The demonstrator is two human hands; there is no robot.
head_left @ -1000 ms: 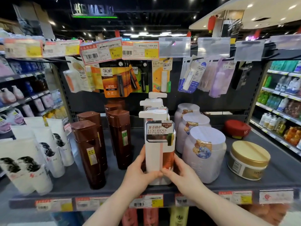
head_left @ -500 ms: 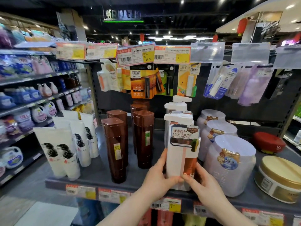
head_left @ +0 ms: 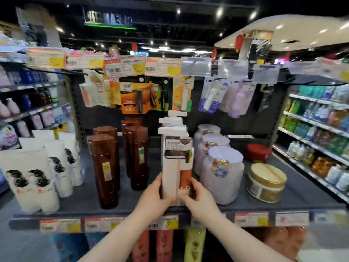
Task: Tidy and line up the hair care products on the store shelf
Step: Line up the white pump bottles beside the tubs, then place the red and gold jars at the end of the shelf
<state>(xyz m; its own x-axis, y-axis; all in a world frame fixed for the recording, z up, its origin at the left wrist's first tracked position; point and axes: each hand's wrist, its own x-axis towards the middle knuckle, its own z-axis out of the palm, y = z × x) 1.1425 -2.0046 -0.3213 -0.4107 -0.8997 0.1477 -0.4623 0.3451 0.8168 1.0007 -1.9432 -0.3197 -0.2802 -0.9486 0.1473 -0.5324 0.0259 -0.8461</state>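
Observation:
A white pump bottle [head_left: 175,163] with a brown label stands upright near the front edge of the dark grey shelf [head_left: 294,197]. My left hand [head_left: 154,200] grips its lower left side and my right hand [head_left: 198,201] grips its lower right side. Two more white pump bottles [head_left: 172,120] stand in a row behind it, mostly hidden. Left of it stand several tall brown bottles [head_left: 103,171]. Further left are white tubes [head_left: 35,178] with black hair drawings. To the right sit three lilac jars [head_left: 221,174] in a row.
A gold-lidded tub [head_left: 266,182] and a red-lidded tub [head_left: 258,153] sit on the shelf's right part. Hanging packs [head_left: 136,95] dangle above the bottles under price tags [head_left: 124,67]. More stocked shelves run along both sides, and price labels [head_left: 251,219] line the front edge.
The camera view swung left and then back toward the right. Both hands have stayed on the front white pump bottle, which remains upright at the shelf front.

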